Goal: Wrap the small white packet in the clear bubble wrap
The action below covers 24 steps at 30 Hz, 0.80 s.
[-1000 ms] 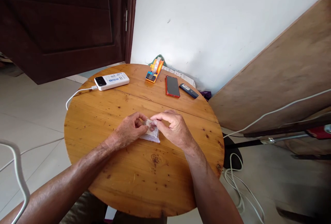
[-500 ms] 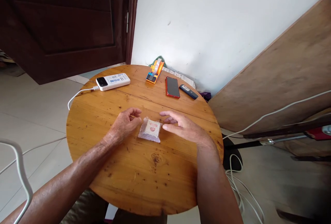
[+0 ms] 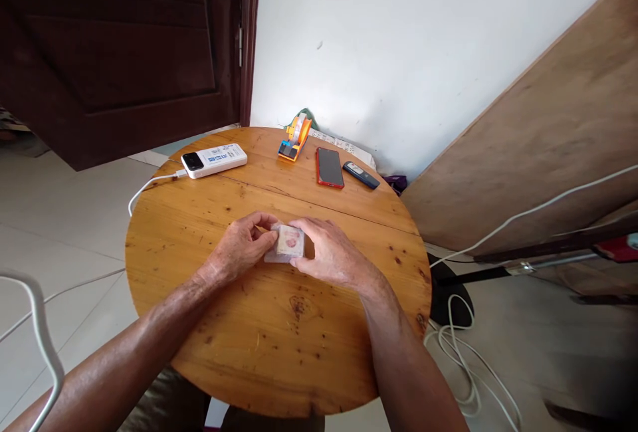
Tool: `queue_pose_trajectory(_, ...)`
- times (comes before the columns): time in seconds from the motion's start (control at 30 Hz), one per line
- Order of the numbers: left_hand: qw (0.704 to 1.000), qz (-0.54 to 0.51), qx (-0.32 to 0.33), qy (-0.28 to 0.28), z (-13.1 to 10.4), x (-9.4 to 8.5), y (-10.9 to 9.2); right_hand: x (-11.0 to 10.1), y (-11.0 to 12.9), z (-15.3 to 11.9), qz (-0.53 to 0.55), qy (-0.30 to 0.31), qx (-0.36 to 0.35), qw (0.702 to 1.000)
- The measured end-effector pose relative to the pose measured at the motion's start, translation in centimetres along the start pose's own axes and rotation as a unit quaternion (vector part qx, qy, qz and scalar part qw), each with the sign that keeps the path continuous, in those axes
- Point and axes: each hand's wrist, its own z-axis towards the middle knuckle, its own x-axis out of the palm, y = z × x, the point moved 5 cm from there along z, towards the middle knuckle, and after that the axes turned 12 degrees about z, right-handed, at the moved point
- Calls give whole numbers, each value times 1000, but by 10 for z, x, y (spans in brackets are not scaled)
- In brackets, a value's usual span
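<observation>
A small square box in clear bubble wrap (image 3: 290, 242), with a reddish print on its top, sits at the middle of the round wooden table (image 3: 259, 339). My left hand (image 3: 246, 242) pinches the wrap at the box's left edge between thumb and fingers. From the right, my right hand (image 3: 331, 249) closes around the box, thumb at the near side and fingers at the far side. Parts of the wrap are hidden under the fingers.
Along the far side lie a white power bank (image 3: 216, 159) with a cable plugged in, an orange tape dispenser (image 3: 296, 136), a red-cased phone (image 3: 329, 167) and a dark handheld device (image 3: 361, 175). A white wall (image 3: 379, 40) stands behind; loose cables (image 3: 458, 352) lie on the floor at right.
Both hands have moved inward onto the wrapped box: the left now pinches its wrap, and the right, open beside it before, grips it. The camera view has shifted slightly.
</observation>
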Motion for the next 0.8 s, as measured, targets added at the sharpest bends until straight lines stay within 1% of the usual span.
queue_pose_trajectory(0.13,997,71,-3,-29,0,-1,2,1,-7,-3,16,47,7,999)
queue_pose_trajectory(0.2,995,85,-14,-47,0,-4,5,-4,-12,-5,35,48,17,998)
queue_pose_trajectory(0.23,995,85,-21,-56,1,-6,6,-8,-14,-7,49,37,20,998)
queue_pose_trajectory(0.3,994,80,-34,-69,1,-9,9,-19,-17,-9,92,-4,13,996)
queue_pose_trajectory(0.37,994,69,-43,-68,2,-10,10,-29,-16,-10,141,-50,-21,988)
queue_pose_trajectory(0.43,996,50,-44,-55,3,-8,11,-33,-12,-10,174,-83,-62,979)
queue_pose_trajectory(0.5,998,24,-39,-36,4,-5,11,-31,-8,-9,177,-91,-87,976)
queue_pose_trajectory(0.6,999,0,-30,-11,5,0,11,-22,-5,-6,153,-92,-93,979)
queue_pose_trajectory(0.8,1000,-10,-27,-1,6,2,11,-13,-4,-2,93,-136,-118,979)
